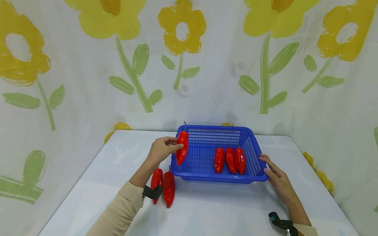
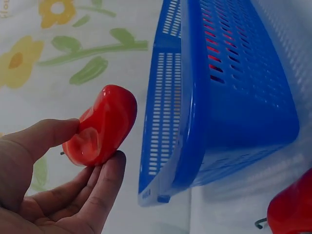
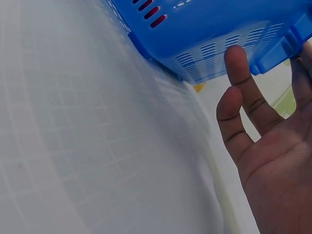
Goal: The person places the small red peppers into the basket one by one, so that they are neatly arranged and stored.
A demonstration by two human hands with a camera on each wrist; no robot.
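My left hand [image 1: 162,149] pinches a red pepper [image 1: 182,149] between thumb and fingers, stem upward, over the left rim of a blue plastic basket [image 1: 203,177]. In the left wrist view, the held pepper [image 2: 102,126] is beside the basket's outer wall [image 2: 234,122]. Three red peppers [image 1: 230,160] lie inside the basket, toward its right side. My right hand [image 1: 279,180] holds the basket's right rim; in the right wrist view two fingers [image 3: 239,83] stand away from the basket wall [image 3: 195,34].
Two more red peppers [image 1: 169,190] lie on the white table [image 1: 221,209], left of the basket and partly behind my left wrist strap [image 1: 152,192]. A cloth backdrop [image 1: 215,82] with printed yellow flowers hangs behind the table and along its sides.
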